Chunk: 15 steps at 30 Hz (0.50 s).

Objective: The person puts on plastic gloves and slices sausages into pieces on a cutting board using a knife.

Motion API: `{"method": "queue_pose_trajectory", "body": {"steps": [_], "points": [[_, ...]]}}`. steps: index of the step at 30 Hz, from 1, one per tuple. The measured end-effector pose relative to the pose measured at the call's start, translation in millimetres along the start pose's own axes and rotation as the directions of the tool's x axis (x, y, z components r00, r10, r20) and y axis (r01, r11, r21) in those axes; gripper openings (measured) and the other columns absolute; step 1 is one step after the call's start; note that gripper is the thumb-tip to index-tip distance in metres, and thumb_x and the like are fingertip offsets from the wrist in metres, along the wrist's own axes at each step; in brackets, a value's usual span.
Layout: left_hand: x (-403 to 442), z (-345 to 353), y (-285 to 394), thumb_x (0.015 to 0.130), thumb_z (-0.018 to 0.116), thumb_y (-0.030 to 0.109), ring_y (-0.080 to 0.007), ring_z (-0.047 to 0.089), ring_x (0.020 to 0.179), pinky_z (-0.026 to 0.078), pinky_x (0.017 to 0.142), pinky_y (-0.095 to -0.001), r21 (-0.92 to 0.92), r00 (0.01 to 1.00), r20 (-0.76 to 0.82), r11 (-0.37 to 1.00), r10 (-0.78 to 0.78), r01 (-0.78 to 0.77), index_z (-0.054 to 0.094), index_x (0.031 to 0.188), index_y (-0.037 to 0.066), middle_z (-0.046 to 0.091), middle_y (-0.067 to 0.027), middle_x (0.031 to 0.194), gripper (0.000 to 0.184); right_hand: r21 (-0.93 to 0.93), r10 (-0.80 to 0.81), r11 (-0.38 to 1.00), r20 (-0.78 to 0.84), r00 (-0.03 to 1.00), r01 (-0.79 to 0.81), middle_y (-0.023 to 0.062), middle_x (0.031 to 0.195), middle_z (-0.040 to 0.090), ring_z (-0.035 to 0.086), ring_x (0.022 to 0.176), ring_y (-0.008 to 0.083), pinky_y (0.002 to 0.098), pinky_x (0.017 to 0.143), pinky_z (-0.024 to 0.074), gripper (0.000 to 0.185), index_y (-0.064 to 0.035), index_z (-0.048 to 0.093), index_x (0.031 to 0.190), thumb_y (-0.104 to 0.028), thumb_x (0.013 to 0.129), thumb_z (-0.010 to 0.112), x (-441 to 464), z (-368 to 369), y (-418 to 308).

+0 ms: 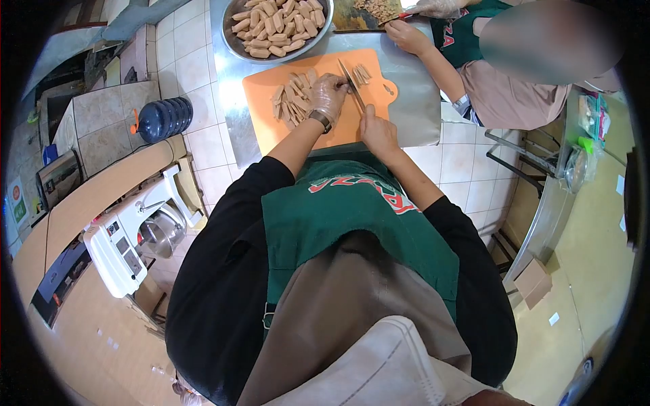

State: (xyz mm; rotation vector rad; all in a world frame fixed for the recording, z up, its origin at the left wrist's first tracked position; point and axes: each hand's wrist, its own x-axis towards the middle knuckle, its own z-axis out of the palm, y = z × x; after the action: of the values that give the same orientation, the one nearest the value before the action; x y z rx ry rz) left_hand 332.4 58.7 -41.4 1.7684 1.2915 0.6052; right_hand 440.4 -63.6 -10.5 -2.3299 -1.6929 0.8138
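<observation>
From where I stand, the right hand (379, 135) is wrapped around the handle of a long, narrow knife with a metal blade (352, 84), its blade pointing ahead of that grip and slanting leftward. Just to the blade's left, the left hand (330, 97), in a clear plastic glove, has its fingers bunched low at the edge; I cannot tell whether they pinch a piece. A dark-strapped wristwatch (320, 121) sits behind the glove.

Both hands work over an orange plastic cutting board (384, 71) on a shiny metal table (420, 125). Left of the gloved fingers lies a loose heap of pale brown cut sticks (291, 105); a smaller cluster of the same pale sticks (363, 73) lies just right of the blade, ahead of the right fist. Farther ahead and left of the grip stands a round steel bowl (226, 35) piled with short, light brown sausages (277, 26). Ahead and to the right of the knife, a co-worker's bare hand (404, 36) is near a mound of brown crumbly bits (377, 8).
</observation>
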Motion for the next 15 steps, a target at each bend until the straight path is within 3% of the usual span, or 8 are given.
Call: {"method": "queue_pose_trajectory", "body": {"steps": [5,8,10,15], "points": [[1.3,-1.6,-1.1,0.073,0.069,0.009,-0.0242,0.064,0.072,0.051,0.069,-0.0337,-0.018,1.0,0.011,1.0,-0.002,0.002,0.07,0.082,0.002,0.065,-0.0136,0.078,0.011,-0.024,-0.007,1.0,-0.003,1.0,0.007,0.0218,0.061,0.061,0.062,0.058,0.0397,0.0516,0.053,0.0476,0.019,-0.0033,0.039,0.095,-0.021,0.092,0.045,8.0,8.0,1.8],[1.4,-2.0,-2.1,0.074,0.068,0.002,-0.0242,0.065,0.073,0.051,0.069,-0.0327,-0.054,0.999,0.048,0.998,-0.021,0.024,0.069,0.084,0.0,0.064,-0.014,0.082,0.011,-0.065,-0.024,0.998,-0.019,1.0,0.023,0.0221,0.061,0.061,0.062,0.058,0.0394,0.0514,0.053,0.048,0.018,-0.0029,0.04,0.094,-0.02,0.091,0.046,20.7,11.4,0.0],[2.7,-4.1,0.2,0.074,0.068,0.005,-0.0247,0.065,0.073,0.052,0.069,-0.0331,0.04,0.998,0.056,0.999,-0.012,0.009,0.069,0.084,0.0,0.065,-0.0148,0.082,0.011,-0.068,-0.034,0.997,-0.021,0.999,0.033,0.0222,0.062,0.061,0.062,0.058,0.0399,0.0518,0.052,0.0481,0.018,-0.0025,0.041,0.094,-0.019,0.09,0.047,23.4,13.1,-0.8],[5.2,-7.4,-2.3,0.074,0.068,0.011,-0.0255,0.065,0.071,0.052,0.069,-0.0346,0.003,0.999,0.046,1.0,0.009,-0.009,0.069,0.082,0.001,0.066,-0.015,0.079,0.013,-0.02,0.016,1.0,-0.014,1.0,-0.016,0.0225,0.061,0.061,0.062,0.058,0.0408,0.0518,0.053,0.0479,0.019,-0.0028,0.04,0.094,-0.02,0.091,0.045,-10.3,10.6,10.3]]}}
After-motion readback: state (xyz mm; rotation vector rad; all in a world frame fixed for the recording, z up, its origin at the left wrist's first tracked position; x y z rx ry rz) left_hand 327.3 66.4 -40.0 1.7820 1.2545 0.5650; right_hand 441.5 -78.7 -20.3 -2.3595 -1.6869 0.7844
